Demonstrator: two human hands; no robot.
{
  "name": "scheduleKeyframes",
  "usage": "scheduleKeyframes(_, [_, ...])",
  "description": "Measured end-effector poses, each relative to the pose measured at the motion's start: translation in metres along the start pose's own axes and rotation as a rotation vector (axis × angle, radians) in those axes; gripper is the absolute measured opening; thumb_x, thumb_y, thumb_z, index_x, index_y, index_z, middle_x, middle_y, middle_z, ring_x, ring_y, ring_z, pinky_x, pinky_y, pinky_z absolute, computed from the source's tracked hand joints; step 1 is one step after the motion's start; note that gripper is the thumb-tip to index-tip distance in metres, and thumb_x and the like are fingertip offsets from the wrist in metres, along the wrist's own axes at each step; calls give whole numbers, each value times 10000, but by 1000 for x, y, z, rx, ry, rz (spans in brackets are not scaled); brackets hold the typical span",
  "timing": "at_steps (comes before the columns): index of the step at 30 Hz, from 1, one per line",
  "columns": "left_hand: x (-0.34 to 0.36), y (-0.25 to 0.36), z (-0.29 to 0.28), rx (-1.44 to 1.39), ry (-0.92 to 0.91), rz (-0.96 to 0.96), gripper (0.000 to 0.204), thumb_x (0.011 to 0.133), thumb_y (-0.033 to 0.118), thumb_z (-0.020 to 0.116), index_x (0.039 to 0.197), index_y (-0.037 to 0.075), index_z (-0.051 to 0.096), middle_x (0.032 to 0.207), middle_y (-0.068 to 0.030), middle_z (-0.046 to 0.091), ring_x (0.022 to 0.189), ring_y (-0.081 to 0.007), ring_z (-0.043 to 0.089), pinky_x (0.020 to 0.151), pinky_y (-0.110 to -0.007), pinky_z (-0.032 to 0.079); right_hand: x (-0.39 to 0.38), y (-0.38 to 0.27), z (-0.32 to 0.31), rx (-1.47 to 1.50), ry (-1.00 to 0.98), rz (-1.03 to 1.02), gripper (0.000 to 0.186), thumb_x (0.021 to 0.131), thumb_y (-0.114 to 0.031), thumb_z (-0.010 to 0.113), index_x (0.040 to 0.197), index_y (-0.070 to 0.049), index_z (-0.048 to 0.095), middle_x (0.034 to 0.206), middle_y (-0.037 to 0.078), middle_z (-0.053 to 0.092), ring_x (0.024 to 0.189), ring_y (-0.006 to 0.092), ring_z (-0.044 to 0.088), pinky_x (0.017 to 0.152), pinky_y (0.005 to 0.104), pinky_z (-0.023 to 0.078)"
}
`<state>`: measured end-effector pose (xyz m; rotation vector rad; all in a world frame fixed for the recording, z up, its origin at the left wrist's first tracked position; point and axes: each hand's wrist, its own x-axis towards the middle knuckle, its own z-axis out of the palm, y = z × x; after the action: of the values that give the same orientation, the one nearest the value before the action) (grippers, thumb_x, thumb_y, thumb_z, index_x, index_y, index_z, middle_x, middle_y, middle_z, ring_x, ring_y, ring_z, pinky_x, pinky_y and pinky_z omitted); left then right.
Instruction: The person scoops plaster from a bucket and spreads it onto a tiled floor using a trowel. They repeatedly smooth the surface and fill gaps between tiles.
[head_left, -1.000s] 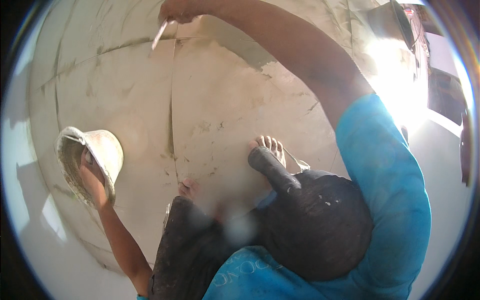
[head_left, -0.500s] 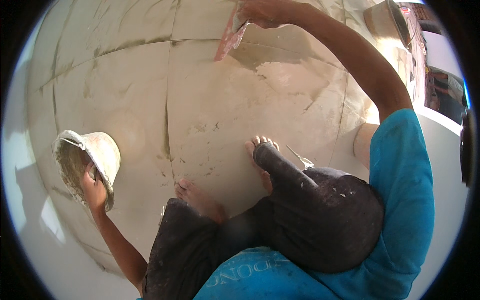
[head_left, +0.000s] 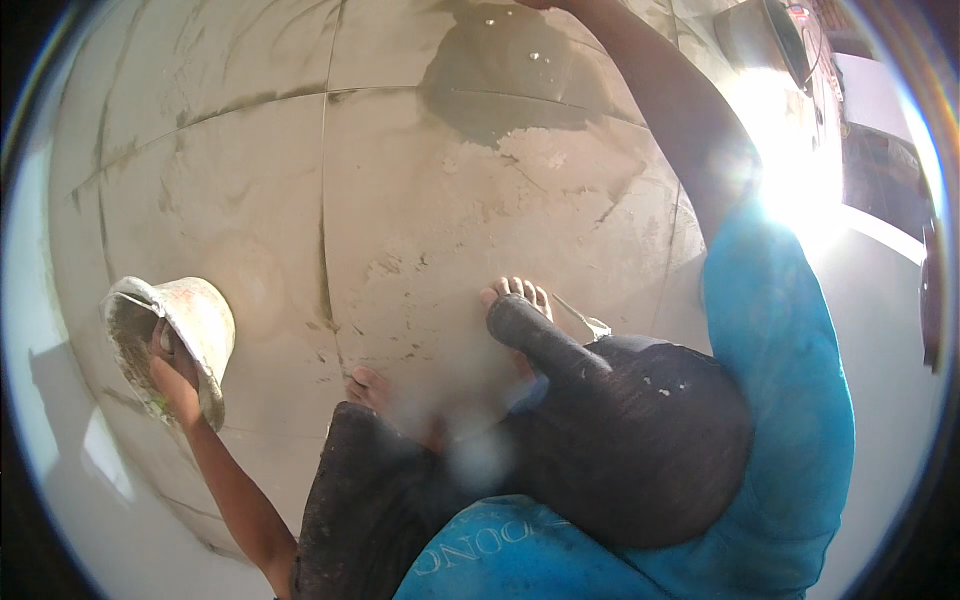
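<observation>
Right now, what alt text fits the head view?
Left hand grips the rim of a grey bucket on a tiled floor, while the right arm reaches past the top edge above a wet grey patch.

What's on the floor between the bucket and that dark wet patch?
In the head view, only bare tiled floor with grimy grout lines lies between the bucket, gripped by the left hand, and the wet patch.
</observation>
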<state>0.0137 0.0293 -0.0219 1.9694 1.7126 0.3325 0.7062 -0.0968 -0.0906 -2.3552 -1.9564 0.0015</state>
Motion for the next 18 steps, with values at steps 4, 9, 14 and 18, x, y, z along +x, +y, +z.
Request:
scheduleKeyframes(4, [-12,-10,-5,85,-95,97,376,950,169,548,1267,-33,528,1164,-189,614,1073,-268,578,944,-367,421,-36,-44,-40,-44,-268,-31,237,860,-241,511,1051,-220,650,865,101,680,808,331,655,697,488,506])
scheduleKeyframes(9, [-22,18,-10,262,-231,73,339,954,142,524,1242,-36,538,1171,-189,610,1087,-275,574,947,-371,417,-77,-72,-54,-82,-341,40,248,831,-185,515,1037,-240,643,849,84,685,781,304,670,631,466,513])
scheduleKeyframes(14, [-29,19,-16,304,-292,59,320,948,112,501,1229,-37,540,1167,-190,609,1094,-290,570,956,-379,406,-95,-89,-52,-143,-410,69,333,801,-160,530,1103,-251,638,895,80,695,810,297,680,674,430,530])
scheduleKeyframes(18, [-32,23,-18,329,-304,35,325,941,113,499,1226,-39,537,1165,-193,608,1100,-301,567,958,-382,401,-116,-80,-32,28,-236,29,393,806,-141,509,1162,-260,623,877,92,689,833,296,667,710,416,521])
